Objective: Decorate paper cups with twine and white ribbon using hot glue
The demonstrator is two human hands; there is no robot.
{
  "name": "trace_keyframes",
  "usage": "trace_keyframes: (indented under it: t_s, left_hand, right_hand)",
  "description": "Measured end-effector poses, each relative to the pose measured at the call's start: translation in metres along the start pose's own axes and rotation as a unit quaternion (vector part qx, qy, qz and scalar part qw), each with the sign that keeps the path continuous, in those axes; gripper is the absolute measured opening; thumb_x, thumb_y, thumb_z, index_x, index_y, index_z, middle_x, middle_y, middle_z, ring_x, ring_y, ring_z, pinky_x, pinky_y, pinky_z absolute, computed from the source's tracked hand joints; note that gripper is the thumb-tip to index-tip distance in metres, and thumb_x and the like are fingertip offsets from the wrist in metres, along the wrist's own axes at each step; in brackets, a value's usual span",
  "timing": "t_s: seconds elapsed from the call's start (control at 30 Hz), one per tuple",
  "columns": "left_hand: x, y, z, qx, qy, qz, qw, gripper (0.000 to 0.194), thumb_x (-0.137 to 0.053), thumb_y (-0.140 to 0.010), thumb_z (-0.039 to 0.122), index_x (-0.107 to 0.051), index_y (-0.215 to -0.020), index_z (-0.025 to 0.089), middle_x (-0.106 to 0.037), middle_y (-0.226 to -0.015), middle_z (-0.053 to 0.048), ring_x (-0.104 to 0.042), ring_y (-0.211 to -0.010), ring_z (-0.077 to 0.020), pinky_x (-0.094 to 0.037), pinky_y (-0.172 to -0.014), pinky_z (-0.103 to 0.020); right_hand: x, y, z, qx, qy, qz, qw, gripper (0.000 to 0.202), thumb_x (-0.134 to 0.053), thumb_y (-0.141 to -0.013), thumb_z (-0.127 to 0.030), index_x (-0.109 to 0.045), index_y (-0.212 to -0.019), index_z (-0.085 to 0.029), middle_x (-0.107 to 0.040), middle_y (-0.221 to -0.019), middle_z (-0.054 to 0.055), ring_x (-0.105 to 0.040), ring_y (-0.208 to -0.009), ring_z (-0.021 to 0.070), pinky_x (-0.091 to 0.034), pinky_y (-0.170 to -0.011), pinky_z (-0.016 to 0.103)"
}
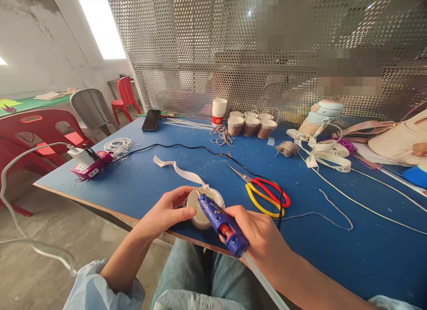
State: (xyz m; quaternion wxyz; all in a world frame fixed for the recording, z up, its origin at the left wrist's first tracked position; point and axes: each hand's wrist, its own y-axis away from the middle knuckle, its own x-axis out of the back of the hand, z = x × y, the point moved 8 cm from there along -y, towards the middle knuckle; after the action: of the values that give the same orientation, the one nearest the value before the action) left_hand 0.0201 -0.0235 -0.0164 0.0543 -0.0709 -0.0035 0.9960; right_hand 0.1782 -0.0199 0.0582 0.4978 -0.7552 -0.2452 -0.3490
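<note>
My right hand (256,230) is wrapped round a blue hot glue gun (216,221), with a clear glue stick (263,281) coming out of its back end. The gun's nozzle sits over the near cup's rim, close to my left fingers. That whitish paper cup (202,219), with something wrapped round its outside, stands at the table's front edge. My left hand (175,207) grips its left side, thumb over the rim and fingers partly hidden behind. From the cup's far rim a cream ribbon (182,170) trails away to the left across the table.
Red-and-yellow scissors (267,194) lie right of the cup. A black cord (173,145) runs to a purple power strip (90,165) at left. Behind stand several wrapped cups (250,125), stacked paper cups (219,110), a phone (151,120), a twine ball (287,148) and printed ribbon (330,161).
</note>
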Motion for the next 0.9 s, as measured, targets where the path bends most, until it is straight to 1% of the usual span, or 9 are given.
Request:
trace_keyframes:
  t_s: [0.13, 0.33, 0.5, 0.73, 0.9]
  left_hand:
    - [-0.001, -0.001, 0.001, 0.003, 0.007, 0.009, 1.000, 0.052, -0.078, -0.074, 0.045, -0.064, -0.116, 0.017, -0.069, -0.110, -0.007, -0.062, -0.101, -0.0230, -0.046, -0.089, -0.029]
    - [-0.001, -0.001, 0.003, 0.000, -0.006, 0.024, 1.000, 0.053, -0.078, -0.073, 0.046, -0.064, -0.116, 0.017, -0.069, -0.113, -0.008, -0.061, -0.104, -0.0251, -0.045, -0.091, -0.032]
    - [-0.002, 0.001, 0.002, 0.003, -0.019, 0.037, 0.999, 0.051, -0.076, -0.075, 0.045, -0.063, -0.116, 0.017, -0.068, -0.116, -0.008, -0.061, -0.105, -0.0257, -0.044, -0.091, -0.032]
    - [-0.004, 0.002, 0.004, 0.001, -0.052, 0.090, 0.995, 0.054, -0.076, -0.073, 0.049, -0.063, -0.113, 0.015, -0.070, -0.108, -0.009, -0.060, -0.101, -0.0247, -0.044, -0.089, -0.031]
    - [-0.006, 0.004, 0.005, -0.007, -0.064, 0.116, 0.991, 0.051, -0.075, -0.074, 0.049, -0.064, -0.112, 0.016, -0.070, -0.111, -0.008, -0.061, -0.103, -0.0237, -0.044, -0.088, -0.028]
  right_hand:
    - [0.001, 0.000, -0.004, 0.006, 0.021, 0.013, 1.000, 0.018, -0.035, -0.099, -0.017, -0.048, -0.086, -0.018, -0.053, -0.057, -0.004, -0.049, -0.045, 0.0100, -0.034, -0.047, 0.023]
    - [0.003, -0.001, -0.008, 0.007, 0.043, 0.005, 0.999, 0.017, -0.035, -0.097, -0.014, -0.049, -0.088, -0.017, -0.055, -0.058, -0.003, -0.052, -0.046, 0.0107, -0.035, -0.048, 0.023]
    - [0.006, 0.000, -0.012, 0.013, 0.072, 0.016, 0.997, 0.018, -0.034, -0.095, -0.012, -0.050, -0.088, -0.017, -0.055, -0.058, -0.003, -0.051, -0.046, 0.0112, -0.034, -0.048, 0.024]
    - [0.007, 0.002, -0.010, 0.003, 0.082, 0.024, 0.996, 0.018, -0.036, -0.092, -0.008, -0.051, -0.087, -0.016, -0.054, -0.056, -0.003, -0.051, -0.044, 0.0112, -0.034, -0.048, 0.025]
    - [0.010, 0.002, -0.012, 0.007, 0.089, 0.042, 0.995, 0.017, -0.037, -0.090, -0.007, -0.051, -0.084, -0.016, -0.052, -0.055, -0.004, -0.050, -0.043, 0.0111, -0.033, -0.047, 0.025]
